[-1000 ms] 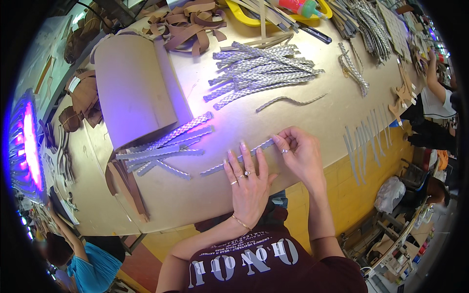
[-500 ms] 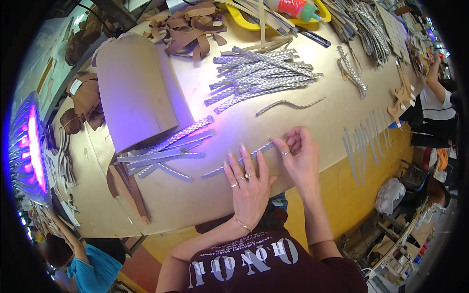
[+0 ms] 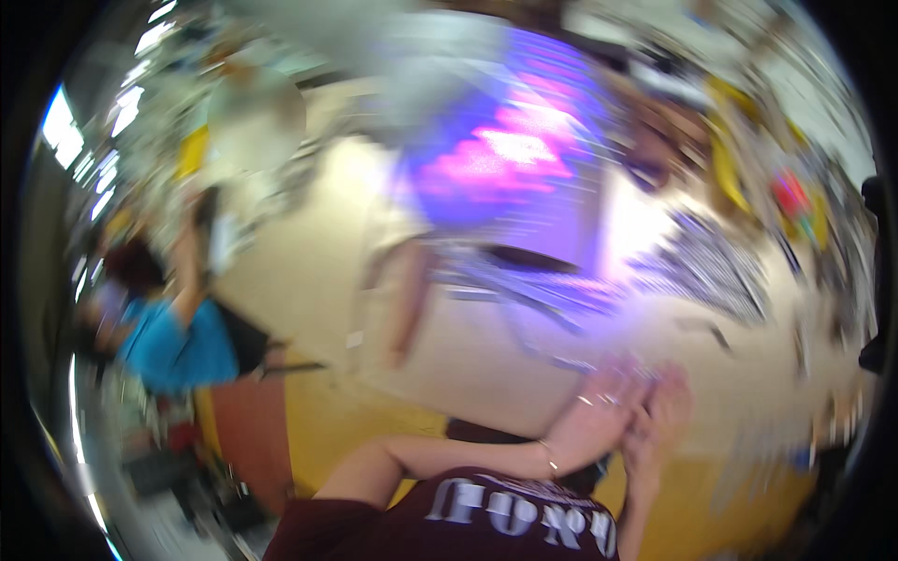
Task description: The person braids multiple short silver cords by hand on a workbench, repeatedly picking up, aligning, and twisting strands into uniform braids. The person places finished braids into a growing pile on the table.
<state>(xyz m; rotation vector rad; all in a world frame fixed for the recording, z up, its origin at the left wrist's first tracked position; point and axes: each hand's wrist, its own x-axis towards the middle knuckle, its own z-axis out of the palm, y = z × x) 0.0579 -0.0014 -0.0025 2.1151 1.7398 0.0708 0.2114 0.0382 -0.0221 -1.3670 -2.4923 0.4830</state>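
The view is smeared by motion. My left hand [image 3: 599, 402] is at the table's near edge, a thin bracelet on its wrist. Right beside it, close or touching, is my right hand [image 3: 664, 407]. Blur hides the fingers of both hands and anything in them. Beyond and left of the hands lies a loose bunch of grey braided strips [image 3: 533, 294]. A larger pile of silvery braided strips [image 3: 716, 266] is farther off to the right. A short dark strip [image 3: 706, 329] rests between that pile and my hands.
A lamp glowing pink and violet [image 3: 505, 150] looms over the far middle of the tan table [image 3: 281, 271]. A brown strip [image 3: 409, 299] lies left of the bunch. A yellow tray [image 3: 725, 154] stands far right. A person in blue [image 3: 178, 346] is at the left.
The view has swung left, so the lamp now covers the middle and the table has shifted right. My hands have drawn closer together.
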